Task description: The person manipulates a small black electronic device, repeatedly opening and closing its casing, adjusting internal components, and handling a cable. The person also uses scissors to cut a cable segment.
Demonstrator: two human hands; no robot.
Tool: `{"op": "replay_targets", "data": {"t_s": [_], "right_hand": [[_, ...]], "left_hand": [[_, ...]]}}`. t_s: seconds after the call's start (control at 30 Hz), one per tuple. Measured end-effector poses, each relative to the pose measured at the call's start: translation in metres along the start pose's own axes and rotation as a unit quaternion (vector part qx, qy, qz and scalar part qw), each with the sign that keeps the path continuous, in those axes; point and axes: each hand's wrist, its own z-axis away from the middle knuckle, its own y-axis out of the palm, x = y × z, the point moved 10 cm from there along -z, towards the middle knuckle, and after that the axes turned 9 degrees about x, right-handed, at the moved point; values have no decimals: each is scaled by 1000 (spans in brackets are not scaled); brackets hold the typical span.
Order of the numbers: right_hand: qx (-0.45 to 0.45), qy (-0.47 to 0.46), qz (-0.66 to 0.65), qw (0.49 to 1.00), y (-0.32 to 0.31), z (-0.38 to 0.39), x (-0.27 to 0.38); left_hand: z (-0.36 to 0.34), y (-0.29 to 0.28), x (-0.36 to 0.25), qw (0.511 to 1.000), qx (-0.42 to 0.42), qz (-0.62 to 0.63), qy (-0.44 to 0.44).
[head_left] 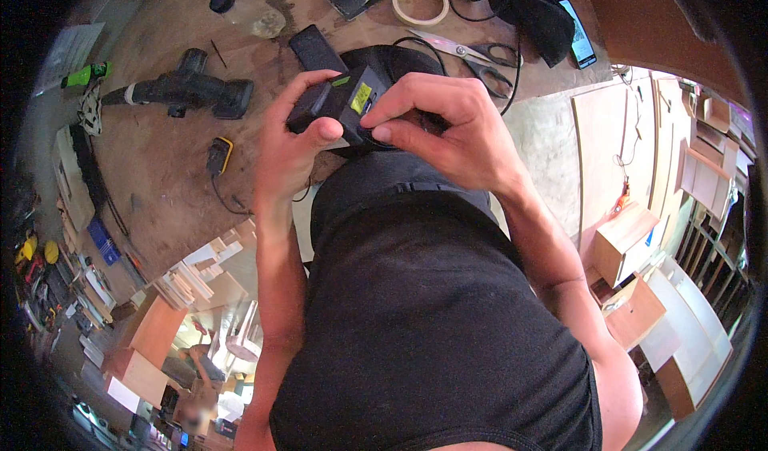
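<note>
Both of my hands hold a black battery pack [346, 99] with a yellow-green label, just above the front edge of the wooden workbench [160, 163]. My left hand [290, 140] grips its left end with the thumb on top. My right hand [448, 127] closes over its right end, fingertips pressing near the label. A black round thing lies under and behind the pack, mostly hidden.
On the bench lie a black cordless power tool [180, 92], a second black battery [317, 49], scissors [468, 55], a tape roll [420, 1], a phone [579, 44], a black bag [532, 7] and a small yellow-edged device [218, 156]. Wooden cabinets and boards stand on the floor at right.
</note>
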Motion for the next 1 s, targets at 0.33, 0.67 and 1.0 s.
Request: {"op": "replay_targets", "data": {"t_s": [0.33,0.67,1.0], "right_hand": [[-7,52,-48,997,-6,7,-4],[-26,-100,-52,993,-6,10,4],[-42,-88,-17,995,-5,7,5]], "left_hand": [[-3,7,-13,997,20,-80,7],[-12,-19,69,998,53,16,-33],[-17,0,38,993,90,34,-66]]}}
